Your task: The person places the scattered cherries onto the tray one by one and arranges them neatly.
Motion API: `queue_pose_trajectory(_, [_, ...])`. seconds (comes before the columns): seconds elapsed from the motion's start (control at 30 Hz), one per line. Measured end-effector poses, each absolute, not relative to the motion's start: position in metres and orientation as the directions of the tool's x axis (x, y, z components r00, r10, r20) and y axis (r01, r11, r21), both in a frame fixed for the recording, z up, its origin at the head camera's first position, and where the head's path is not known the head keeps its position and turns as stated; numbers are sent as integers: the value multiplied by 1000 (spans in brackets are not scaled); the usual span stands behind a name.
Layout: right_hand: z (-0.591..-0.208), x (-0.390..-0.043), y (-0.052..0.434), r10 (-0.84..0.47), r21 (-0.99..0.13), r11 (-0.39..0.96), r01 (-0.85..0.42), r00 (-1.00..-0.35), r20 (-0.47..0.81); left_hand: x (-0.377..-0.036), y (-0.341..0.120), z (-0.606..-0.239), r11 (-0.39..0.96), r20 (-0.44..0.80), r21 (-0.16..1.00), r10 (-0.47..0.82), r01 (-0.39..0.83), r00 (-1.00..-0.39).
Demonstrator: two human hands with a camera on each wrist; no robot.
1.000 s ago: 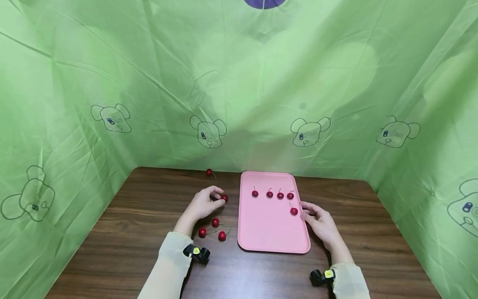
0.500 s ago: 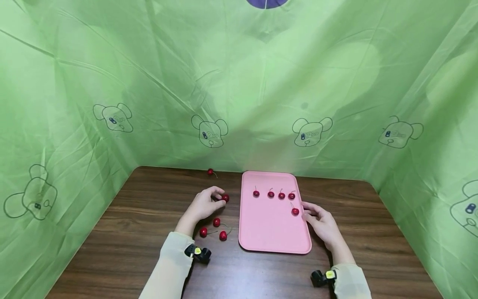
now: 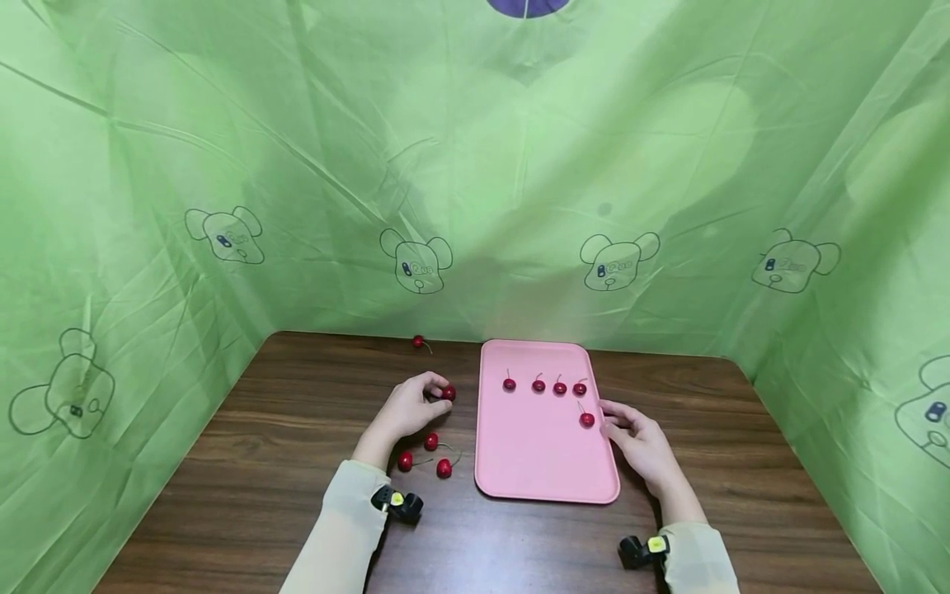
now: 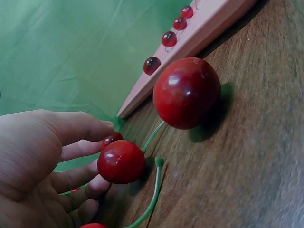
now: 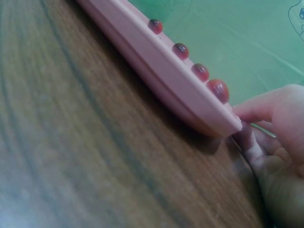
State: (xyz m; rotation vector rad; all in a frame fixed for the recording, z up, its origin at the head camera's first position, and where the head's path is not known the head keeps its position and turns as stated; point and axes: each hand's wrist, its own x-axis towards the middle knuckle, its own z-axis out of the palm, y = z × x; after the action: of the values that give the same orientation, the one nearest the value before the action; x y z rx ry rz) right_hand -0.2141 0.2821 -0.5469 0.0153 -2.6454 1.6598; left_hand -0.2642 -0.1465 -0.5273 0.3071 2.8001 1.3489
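My left hand [image 3: 406, 407] is over the table left of the tray, thumb and fingers curled about a red cherry [image 3: 449, 393]. In the left wrist view that cherry [image 4: 113, 137] shows at the thumb tip, partly hidden by a nearer cherry [image 4: 121, 162]. With thumb and fingers, my right hand [image 3: 644, 445] holds the right edge of a pink tray [image 3: 545, 462]. The right wrist view has the thumb on the tray's rim [image 5: 209, 124]. On the tray, several cherries [image 3: 538, 385] form a row near the far end, and one more cherry [image 3: 586, 420] sits below the row's right end.
Three stemmed cherries [image 3: 444, 469] lie on the wooden table [image 3: 512, 544] between the left forearm and the tray. Another cherry [image 3: 419, 341] is at the table's back edge. Green cloth [image 3: 490, 206] with drawn bear faces hangs behind and at both sides.
The left hand has shifted very slightly to the right at the cherry. The right hand stays at the tray's edge, and the cherries on the tray have not moved.
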Motion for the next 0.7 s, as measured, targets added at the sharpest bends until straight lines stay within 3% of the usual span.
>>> queue_pose_trajectory(0.7, [-553,-218,284,2,-910,414,-19,-1000,22,-269,-144,-533,640,119,728,236,247,-964])
